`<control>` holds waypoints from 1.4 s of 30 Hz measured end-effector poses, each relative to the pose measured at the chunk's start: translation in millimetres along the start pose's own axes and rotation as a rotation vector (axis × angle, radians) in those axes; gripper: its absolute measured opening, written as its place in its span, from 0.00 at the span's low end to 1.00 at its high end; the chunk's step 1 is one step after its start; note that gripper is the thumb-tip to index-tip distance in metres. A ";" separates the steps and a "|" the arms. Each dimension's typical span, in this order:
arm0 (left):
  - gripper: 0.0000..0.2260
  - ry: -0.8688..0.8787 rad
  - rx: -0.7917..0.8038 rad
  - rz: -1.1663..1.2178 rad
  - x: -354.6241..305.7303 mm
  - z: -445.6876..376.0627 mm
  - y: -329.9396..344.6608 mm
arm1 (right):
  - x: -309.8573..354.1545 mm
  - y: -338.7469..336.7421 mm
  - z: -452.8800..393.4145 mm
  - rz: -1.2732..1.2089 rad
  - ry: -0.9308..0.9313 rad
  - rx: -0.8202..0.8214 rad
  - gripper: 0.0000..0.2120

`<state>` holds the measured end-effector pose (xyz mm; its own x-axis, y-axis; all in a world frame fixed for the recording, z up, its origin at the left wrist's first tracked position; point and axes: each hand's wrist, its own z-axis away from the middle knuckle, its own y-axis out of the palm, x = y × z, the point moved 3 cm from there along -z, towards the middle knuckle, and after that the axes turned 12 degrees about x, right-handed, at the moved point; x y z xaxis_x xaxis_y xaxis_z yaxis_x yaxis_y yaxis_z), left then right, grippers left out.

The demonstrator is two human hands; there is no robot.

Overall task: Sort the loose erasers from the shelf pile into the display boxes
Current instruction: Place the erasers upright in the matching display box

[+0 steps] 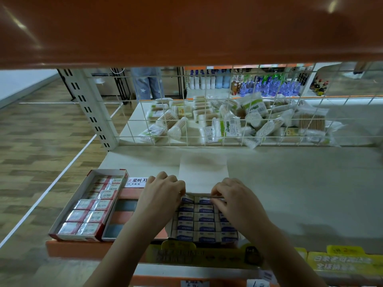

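A white display box (204,179) with its lid flap standing up at the back holds rows of blue-and-white erasers (204,221). My left hand (160,195) rests with curled fingers on the box's back left corner, over the far row. My right hand (234,198) pinches a blue-and-white eraser (207,200) at the far row's right end. To the left sits a red display box (69,206) holding red-and-white wrapped erasers (89,216). Between the two boxes lies another box (124,212) with pink and grey erasers.
A white wire grid (186,121) fences the back of the shelf; packs of cotton swabs (238,121) lie behind it. The orange shelf above (186,27) hangs low overhead. Yellow price tags (339,259) line the front edge. Bare grey shelf (300,193) spreads to the right.
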<state>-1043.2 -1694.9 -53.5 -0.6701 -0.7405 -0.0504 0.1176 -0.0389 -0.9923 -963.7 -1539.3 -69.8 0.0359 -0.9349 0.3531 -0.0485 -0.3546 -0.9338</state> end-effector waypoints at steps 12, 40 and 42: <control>0.11 -0.029 -0.037 -0.014 -0.2 10.6 5.1 | -1.9 4.9 1.5 -0.005 -0.021 0.014 0.07; 0.15 0.647 0.085 -0.011 -250.7 -108.4 -34.2 | -173.0 -103.4 120.3 0.200 0.568 0.069 0.12; 0.15 0.663 0.113 0.003 -294.0 -119.6 -27.3 | -202.6 -112.5 149.0 0.198 0.661 0.055 0.13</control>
<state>-937.0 -1395.9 -25.2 -0.9736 -0.1739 -0.1480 0.1722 -0.1337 -0.9759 -816.8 -1307.5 -45.0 -0.5851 -0.8020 0.1205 0.0601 -0.1911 -0.9797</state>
